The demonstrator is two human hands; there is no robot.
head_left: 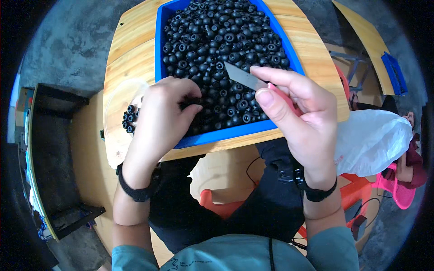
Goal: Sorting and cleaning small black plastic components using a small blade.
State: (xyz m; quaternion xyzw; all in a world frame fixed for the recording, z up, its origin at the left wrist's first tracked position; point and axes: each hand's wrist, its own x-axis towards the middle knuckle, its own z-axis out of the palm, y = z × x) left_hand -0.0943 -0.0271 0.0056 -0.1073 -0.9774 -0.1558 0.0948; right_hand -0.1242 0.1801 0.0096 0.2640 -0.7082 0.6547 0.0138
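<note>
Left: a clear bag (118,97) lies on the wooden table (131,49), holding a few black rubber parts (129,120), apparently set apart from the bulk. The left hand (162,115) has its fingers pinched shut on one black part (192,103) over the blue tray (159,45) of like parts. Right: the right hand (294,117) has fingers clamped on a pink-handled blade (246,77), edge angled toward the pinched part, seemingly for trimming.

tray (163,54): bright blue
round parts (226,40): black
knife handle (285,97): pink
blade (244,77): grey
table (131,49): light wood grain
bag (370,140): white
wristbands (135,193): black
</note>
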